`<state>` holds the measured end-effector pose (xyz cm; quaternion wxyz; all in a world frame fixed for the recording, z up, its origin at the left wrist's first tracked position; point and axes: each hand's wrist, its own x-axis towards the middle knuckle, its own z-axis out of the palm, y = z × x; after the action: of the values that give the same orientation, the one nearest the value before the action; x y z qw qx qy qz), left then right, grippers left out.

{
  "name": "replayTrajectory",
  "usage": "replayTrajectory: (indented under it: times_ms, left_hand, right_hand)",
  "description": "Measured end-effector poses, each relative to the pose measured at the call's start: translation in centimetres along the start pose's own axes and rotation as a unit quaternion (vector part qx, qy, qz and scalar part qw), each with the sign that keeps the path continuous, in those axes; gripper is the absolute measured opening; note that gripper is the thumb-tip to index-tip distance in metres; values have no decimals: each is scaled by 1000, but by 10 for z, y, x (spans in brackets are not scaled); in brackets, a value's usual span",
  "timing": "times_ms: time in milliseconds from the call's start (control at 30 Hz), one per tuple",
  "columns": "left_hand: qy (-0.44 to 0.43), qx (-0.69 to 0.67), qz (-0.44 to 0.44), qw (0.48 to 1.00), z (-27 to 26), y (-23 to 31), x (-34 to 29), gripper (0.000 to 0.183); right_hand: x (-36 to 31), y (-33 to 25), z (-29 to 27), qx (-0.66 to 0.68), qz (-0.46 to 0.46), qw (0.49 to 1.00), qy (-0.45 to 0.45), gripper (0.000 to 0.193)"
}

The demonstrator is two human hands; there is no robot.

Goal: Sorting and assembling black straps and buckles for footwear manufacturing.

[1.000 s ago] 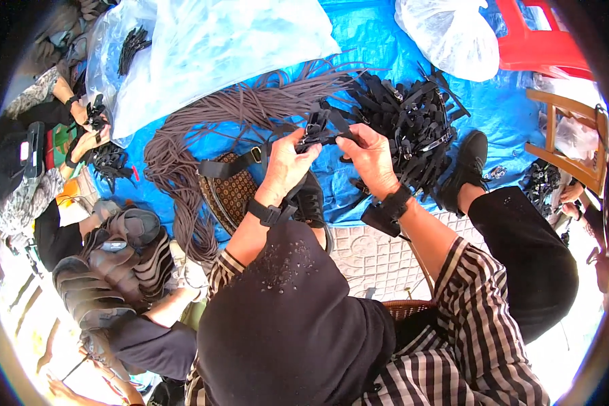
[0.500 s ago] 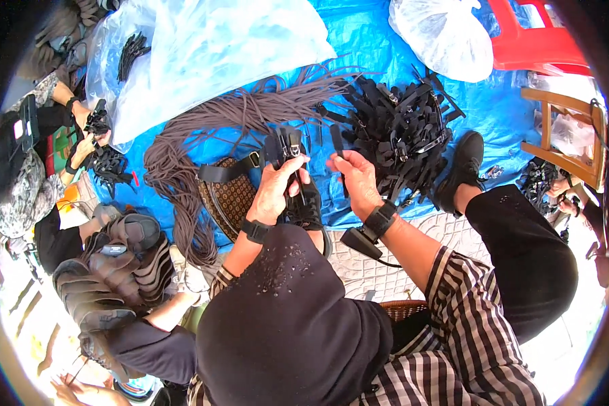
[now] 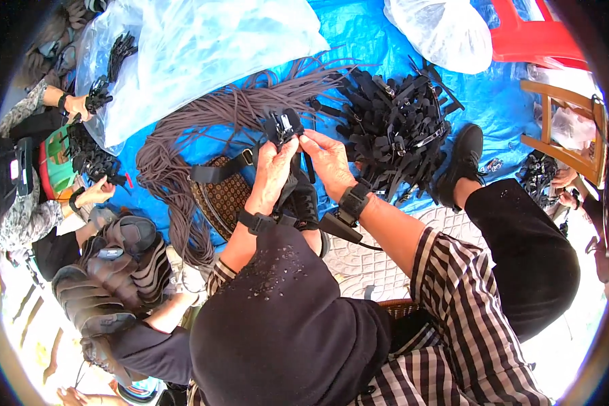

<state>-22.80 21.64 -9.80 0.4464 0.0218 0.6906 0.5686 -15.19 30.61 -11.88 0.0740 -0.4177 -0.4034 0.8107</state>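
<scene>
A small bunch of black straps with silver buckles (image 3: 284, 124) stands up from the closed fingers of my left hand (image 3: 272, 170). Right beside it, the thumb and fingertips of my right hand (image 3: 329, 161) are pinched together on a black strap (image 3: 309, 166), whose dark end hangs below the fingers. My two hands nearly touch above my shoe. Just beyond my right hand lies a large heap of black buckled straps (image 3: 400, 128) on the blue tarp (image 3: 507, 111).
Long brown cords (image 3: 183, 139) curve around a brown patterned bag (image 3: 213, 199). Clear plastic sheeting (image 3: 216, 47) and a white plastic bag (image 3: 443, 34) lie farther off. A red plastic stool (image 3: 538, 40) and wooden frame (image 3: 568, 132) stand right. Co-workers' hands (image 3: 96, 194) handle straps at left.
My right hand has moved left to meet my left hand, bringing its strap against the bunch. The bunch has tilted. At left, a co-worker's hands have moved apart.
</scene>
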Motion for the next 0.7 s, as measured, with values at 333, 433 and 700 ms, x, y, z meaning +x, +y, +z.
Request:
replayTrajectory:
  times_ms: [333, 433, 700]
  left_hand:
    - [71, -246, -87, 963, -5, -6, 8, 10]
    - [96, -236, -105, 961, -10, 0, 4, 14]
    - [66, -209, -63, 974, 4, 1, 11, 10]
  right_hand:
    - [39, -3, -11, -521, -287, 803, -13, 28]
    - [68, -26, -13, -525, -109, 838, 104, 33]
    - [108, -26, -64, -435, -17, 899, 48, 16]
